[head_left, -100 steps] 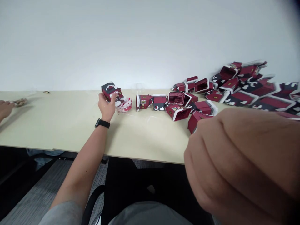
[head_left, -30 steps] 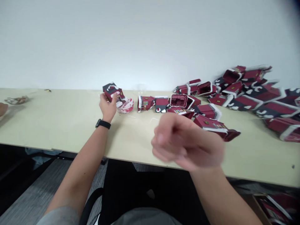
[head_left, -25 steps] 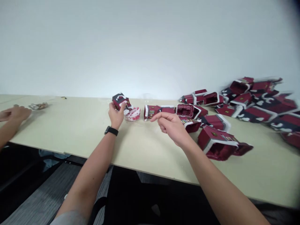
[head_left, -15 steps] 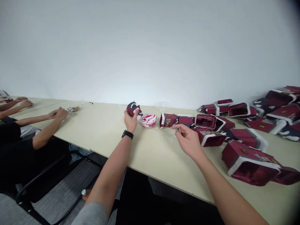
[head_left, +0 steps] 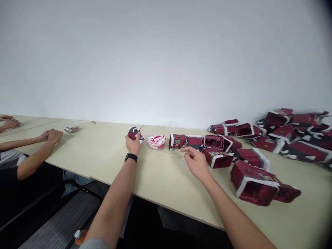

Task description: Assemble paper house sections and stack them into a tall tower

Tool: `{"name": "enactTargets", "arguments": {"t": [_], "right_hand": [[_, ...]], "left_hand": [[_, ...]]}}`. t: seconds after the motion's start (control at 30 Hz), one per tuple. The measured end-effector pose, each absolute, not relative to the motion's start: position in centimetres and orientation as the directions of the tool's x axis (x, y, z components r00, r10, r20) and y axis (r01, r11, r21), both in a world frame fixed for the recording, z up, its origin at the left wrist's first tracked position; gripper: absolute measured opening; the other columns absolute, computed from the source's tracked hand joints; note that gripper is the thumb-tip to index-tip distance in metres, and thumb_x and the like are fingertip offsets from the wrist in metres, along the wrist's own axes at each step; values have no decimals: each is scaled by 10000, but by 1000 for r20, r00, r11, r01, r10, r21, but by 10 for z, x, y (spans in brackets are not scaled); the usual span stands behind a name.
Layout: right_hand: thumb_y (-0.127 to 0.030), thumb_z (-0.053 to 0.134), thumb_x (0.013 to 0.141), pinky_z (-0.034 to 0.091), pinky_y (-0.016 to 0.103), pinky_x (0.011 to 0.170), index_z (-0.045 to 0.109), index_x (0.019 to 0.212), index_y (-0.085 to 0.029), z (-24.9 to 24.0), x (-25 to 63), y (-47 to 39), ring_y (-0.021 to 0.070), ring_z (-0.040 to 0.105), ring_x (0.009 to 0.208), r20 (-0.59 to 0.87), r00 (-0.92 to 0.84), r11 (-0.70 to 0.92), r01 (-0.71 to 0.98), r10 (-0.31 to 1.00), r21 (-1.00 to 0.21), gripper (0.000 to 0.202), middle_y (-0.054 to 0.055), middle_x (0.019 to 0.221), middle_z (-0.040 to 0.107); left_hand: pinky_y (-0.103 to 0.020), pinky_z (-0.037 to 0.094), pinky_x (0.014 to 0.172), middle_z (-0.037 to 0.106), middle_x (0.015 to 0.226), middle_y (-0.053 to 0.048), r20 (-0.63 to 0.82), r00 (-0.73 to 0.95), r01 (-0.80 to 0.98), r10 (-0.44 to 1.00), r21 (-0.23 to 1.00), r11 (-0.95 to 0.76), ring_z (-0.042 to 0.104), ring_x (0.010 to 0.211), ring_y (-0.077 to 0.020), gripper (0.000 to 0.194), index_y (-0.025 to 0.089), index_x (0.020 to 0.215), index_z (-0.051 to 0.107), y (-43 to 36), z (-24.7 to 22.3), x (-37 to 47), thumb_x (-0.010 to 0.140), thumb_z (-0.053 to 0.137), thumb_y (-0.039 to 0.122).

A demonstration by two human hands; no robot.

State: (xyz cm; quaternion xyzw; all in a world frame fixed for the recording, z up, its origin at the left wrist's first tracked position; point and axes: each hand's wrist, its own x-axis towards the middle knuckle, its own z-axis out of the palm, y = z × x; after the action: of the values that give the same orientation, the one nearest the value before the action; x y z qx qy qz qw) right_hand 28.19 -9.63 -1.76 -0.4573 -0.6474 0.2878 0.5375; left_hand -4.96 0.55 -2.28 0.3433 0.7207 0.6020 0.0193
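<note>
My left hand point(head_left: 133, 144), wearing a black watch, is wrapped round a small dark red and grey painted house point(head_left: 134, 132) with white trim. A thin dark stick-like thing shows at its top right; what it is I cannot make out. Just right of this hand stands a clear bowl point(head_left: 156, 142) filled with white and red pieces. My right hand point(head_left: 195, 162) hovers over the table, index finger stretched out and the other fingers curled, with nothing visible in it. Nearest to it lies a hollow red house point(head_left: 176, 141) on its side, just beyond the fingertips.
Several hollow red houses with white rims lie on the right of the pale table point(head_left: 153, 180), some piled at the back. A clear lid-like thing point(head_left: 171, 125) is by the wall. At left, another person's hands point(head_left: 53, 135) are near small brownish pieces point(head_left: 72, 129).
The whole view has shifted to the right and upward. My left hand has moved slightly left and lower with the house, which has turned. My right hand keeps nearly the same pose.
</note>
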Motion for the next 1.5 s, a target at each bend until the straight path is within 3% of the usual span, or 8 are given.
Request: {"name": "enactTargets", "arguments": {"t": [0.33,0.57,0.83,1.03,1.17,1.23,1.37,1.5], "right_hand": [[-364,546,753,327,295,579,741,856,-210,-19,281,-97,162,423,543,421,-6,405,282,907,-870,269,-51,557,453],[-367,534,749,341,302,591,752,851,-210,-17,281,-97,167,437,550,431,-1,410,307,902,-859,287,-46,560,459],[-392,533,741,330,307,583,744,864,-199,-17,280,-98,172,434,542,417,-24,406,286,909,-868,311,-47,551,461],[-385,535,746,324,306,594,743,864,-201,-21,280,-96,167,432,548,410,-28,400,290,912,-869,302,-45,567,464],[-400,531,747,312,301,592,745,852,-202,-22,280,-95,165,426,548,411,-30,400,302,911,-865,309,-45,562,454],[-414,525,739,315,301,595,748,846,-203,-22,280,-95,167,430,547,412,-26,399,311,911,-862,325,-44,558,455],[-428,515,730,318,304,596,751,833,-203,-20,279,-96,171,436,545,415,-14,397,324,910,-859,342,-43,550,455],[-441,511,725,319,304,592,751,824,-197,-20,280,-97,168,428,546,406,-26,391,332,914,-859,356,-39,552,465]], "left_hand": [[-394,547,929,722,1106,-116,347,-784,461,515,881,107,711,1021,-271,468,213,1113,520,10,-32,-58,841,811,459],[-641,349,1162,472,1467,-245,303,-908,376,289,894,244,392,1442,-471,576,213,1143,535,6,-31,-69,762,863,494],[-622,392,1153,537,1398,-223,218,-960,256,178,938,231,493,1394,-447,598,217,1280,466,-4,-28,-88,833,821,393],[-628,397,1126,426,1490,-289,262,-962,271,75,945,180,434,1435,-456,685,194,1367,337,-6,-15,-77,872,777,368],[-411,464,1056,637,1186,-130,422,-876,456,231,882,118,615,1179,-279,222,214,1135,495,-8,-8,-64,1003,566,377],[-337,488,946,670,965,-66,458,-816,518,352,850,97,645,973,-220,214,228,940,539,-8,-8,-59,1049,437,382],[-330,480,870,686,814,-69,400,-749,548,528,821,156,644,896,-234,317,232,713,527,-5,-12,-58,1005,448,325],[-420,469,975,754,949,-130,265,-759,511,595,808,292,685,1050,-320,166,228,763,594,-3,-14,-65,917,556,278]]}}
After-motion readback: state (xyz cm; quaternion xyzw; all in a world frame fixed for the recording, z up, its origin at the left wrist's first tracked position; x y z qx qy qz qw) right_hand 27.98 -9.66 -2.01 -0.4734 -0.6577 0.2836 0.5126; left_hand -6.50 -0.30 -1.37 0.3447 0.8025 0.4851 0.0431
